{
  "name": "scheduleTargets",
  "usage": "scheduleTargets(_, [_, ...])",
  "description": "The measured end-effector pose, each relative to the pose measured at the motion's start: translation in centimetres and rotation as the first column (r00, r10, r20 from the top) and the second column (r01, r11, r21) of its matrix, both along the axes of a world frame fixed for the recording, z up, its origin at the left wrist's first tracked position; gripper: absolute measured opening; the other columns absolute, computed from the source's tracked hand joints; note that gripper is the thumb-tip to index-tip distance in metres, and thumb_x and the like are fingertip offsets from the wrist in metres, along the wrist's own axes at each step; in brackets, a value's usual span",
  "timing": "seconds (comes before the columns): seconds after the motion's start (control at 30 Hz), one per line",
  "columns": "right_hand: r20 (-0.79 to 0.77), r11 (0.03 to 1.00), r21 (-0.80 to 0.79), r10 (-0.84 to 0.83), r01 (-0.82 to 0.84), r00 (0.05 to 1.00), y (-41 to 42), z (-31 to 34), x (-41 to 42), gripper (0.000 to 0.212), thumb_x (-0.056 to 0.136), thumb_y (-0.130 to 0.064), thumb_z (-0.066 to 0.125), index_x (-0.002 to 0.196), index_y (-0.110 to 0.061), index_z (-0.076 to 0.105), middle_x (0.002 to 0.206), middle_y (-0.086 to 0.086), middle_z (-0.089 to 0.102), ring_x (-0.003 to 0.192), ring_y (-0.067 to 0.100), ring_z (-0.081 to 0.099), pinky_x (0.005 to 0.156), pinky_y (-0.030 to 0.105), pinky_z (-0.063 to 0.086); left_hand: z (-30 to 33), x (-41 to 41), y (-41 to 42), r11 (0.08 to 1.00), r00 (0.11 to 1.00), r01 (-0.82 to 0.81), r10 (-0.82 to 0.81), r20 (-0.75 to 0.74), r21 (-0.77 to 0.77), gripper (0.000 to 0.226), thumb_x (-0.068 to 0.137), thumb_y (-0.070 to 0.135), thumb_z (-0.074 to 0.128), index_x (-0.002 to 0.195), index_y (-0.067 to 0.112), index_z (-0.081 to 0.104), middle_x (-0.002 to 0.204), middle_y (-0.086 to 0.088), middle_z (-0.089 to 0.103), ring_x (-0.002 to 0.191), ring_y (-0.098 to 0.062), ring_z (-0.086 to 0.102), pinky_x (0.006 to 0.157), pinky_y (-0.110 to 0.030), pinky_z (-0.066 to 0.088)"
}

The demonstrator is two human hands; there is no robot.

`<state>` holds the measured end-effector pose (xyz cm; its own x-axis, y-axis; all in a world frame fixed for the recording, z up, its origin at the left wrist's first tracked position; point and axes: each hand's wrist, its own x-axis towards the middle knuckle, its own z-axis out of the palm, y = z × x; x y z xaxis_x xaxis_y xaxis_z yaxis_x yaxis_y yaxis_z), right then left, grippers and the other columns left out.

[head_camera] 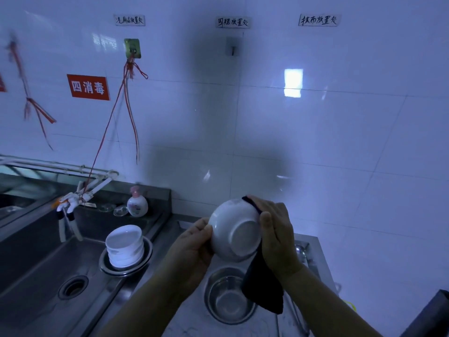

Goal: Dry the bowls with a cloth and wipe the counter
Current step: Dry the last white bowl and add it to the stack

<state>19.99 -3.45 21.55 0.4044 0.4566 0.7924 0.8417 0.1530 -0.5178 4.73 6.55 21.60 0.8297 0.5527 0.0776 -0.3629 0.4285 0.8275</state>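
From the head view, both hands are raised above the steel bench [187,319]. Between them is a white bowl [234,231], tilted so that its foot ring faces the camera and its opening faces away, toward the tiled wall. The left hand [192,246] holds the bowl at its left rim, with the fingers [200,229] curled on the edge. The right hand [274,235] holds a dark cloth [263,290]; its fingers are clasped on the cloth and press it against the right side of the bowl. A little of the cloth shows over the upper rim, and the rest hangs down below the hand.

The relation that matters for the next stroke: the bowl lies to the left of the right fingers and touches them through the cloth, so the cloth hand is the one that works and the left hand only turns and supports. I judge that the outside is being dried now; whether the inside is dry I cannot tell, because it is turned away.

Directly under the hands, an empty metal bowl [229,296] stands on the bench. To the left, a stack of white bowls [125,246] sits in a metal basin [145,261] at the edge of the sink [38,276]. A soap bottle [137,203] stands behind it. The bench is not yet wiped, by my judgement.
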Motion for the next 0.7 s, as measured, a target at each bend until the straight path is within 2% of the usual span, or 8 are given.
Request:
scheduleTargets(0.07, [0.091, 0.999, -0.045, -0.014, 0.018, 0.996, 0.2, 0.1, 0.0, 0.058, 0.100, -0.051, 0.017, 0.122, -0.018, 0.058, 0.114, -0.007, 0.059, 0.099, 0.012, 0.047, 0.079, 0.024, 0.043, -0.2, 0.0, -0.1, 0.994, 0.997, -0.012, 0.020, -0.078, 0.105, 0.031, 0.080, 0.023, 0.052, 0.104, 0.007, 0.063, 0.099, -0.013, 0.070, 0.086, -0.023, 0.068, 0.068, -0.027, 0.055])
scheduleTargets(0.17, [0.254, 0.994, -0.077, -0.058, 0.080, 0.965, 0.5, 0.2, -0.2, 0.057, 0.101, -0.046, 0.019, 0.118, -0.012, 0.063, 0.113, 0.006, 0.064, 0.094, 0.015, 0.045, 0.071, 0.030, 0.045, -0.4, 0.3, -0.3, 0.979, 0.983, -0.028, 0.064, -0.175, 0.202, 0.036, 0.076, 0.029, 0.054, 0.107, 0.012, 0.062, 0.106, -0.011, 0.066, 0.090, -0.023, 0.066, 0.067, -0.025, 0.054])
scheduleTargets(0.27, [0.426, 0.982, -0.127, -0.075, 0.142, 0.902, 0.8, -0.2, -0.8, 0.054, 0.101, -0.045, 0.021, 0.113, -0.016, 0.065, 0.108, 0.003, 0.065, 0.089, 0.014, 0.043, 0.069, 0.028, 0.041, -0.8, 0.8, -0.7, 0.968, 0.960, -0.067, 0.129, -0.248, 0.242, 0.035, 0.077, 0.029, 0.053, 0.108, 0.018, 0.062, 0.111, -0.008, 0.064, 0.094, -0.022, 0.064, 0.065, -0.025, 0.053])
scheduleTargets(0.33, [0.465, 0.980, -0.145, -0.052, 0.134, 0.884, 1.0, -0.6, -0.9, 0.055, 0.101, -0.047, 0.021, 0.109, -0.018, 0.067, 0.104, 0.001, 0.066, 0.087, 0.013, 0.043, 0.069, 0.026, 0.037, -1.1, 1.1, -0.9, 0.967, 0.945, -0.098, 0.164, -0.282, 0.233, 0.031, 0.081, 0.025, 0.052, 0.110, 0.018, 0.061, 0.114, -0.008, 0.062, 0.100, -0.024, 0.061, 0.068, -0.029, 0.052])
scheduleTargets(0.4, [0.399, 0.991, -0.119, -0.014, 0.067, 0.917, 1.5, -0.8, -0.6, 0.057, 0.101, -0.047, 0.022, 0.106, -0.016, 0.069, 0.100, 0.002, 0.067, 0.085, 0.013, 0.043, 0.066, 0.026, 0.037, -1.3, 1.1, -1.0, 0.968, 0.943, -0.109, 0.172, -0.284, 0.226, 0.027, 0.084, 0.022, 0.051, 0.108, 0.017, 0.062, 0.110, -0.007, 0.065, 0.098, -0.023, 0.063, 0.068, -0.029, 0.052])
scheduleTargets(0.53, [0.109, 0.989, -0.108, 0.109, -0.097, 0.988, 3.0, -1.9, 0.7, 0.045, 0.097, -0.037, 0.031, 0.110, -0.013, 0.067, 0.102, 0.003, 0.066, 0.087, 0.019, 0.049, 0.070, 0.028, 0.040, -1.9, 0.8, -0.8, 0.960, 0.940, -0.186, 0.235, -0.247, 0.207, 0.022, 0.092, 0.013, 0.045, 0.102, 0.015, 0.064, 0.101, -0.006, 0.070, 0.092, -0.020, 0.066, 0.067, -0.027, 0.052])
scheduleTargets(0.7, [-0.230, 0.960, -0.143, 0.205, -0.241, 0.951, 4.8, -5.0, 0.4, 0.028, 0.094, -0.044, 0.029, 0.102, -0.035, 0.053, 0.094, -0.012, 0.053, 0.088, 0.008, 0.050, 0.072, 0.026, 0.042, -3.5, -0.3, 0.0, 0.950, 0.938, -0.307, 0.312, -0.153, 0.054, 0.025, 0.080, 0.018, 0.054, 0.100, 0.014, 0.068, 0.101, -0.008, 0.071, 0.091, -0.019, 0.068, 0.067, -0.024, 0.055])
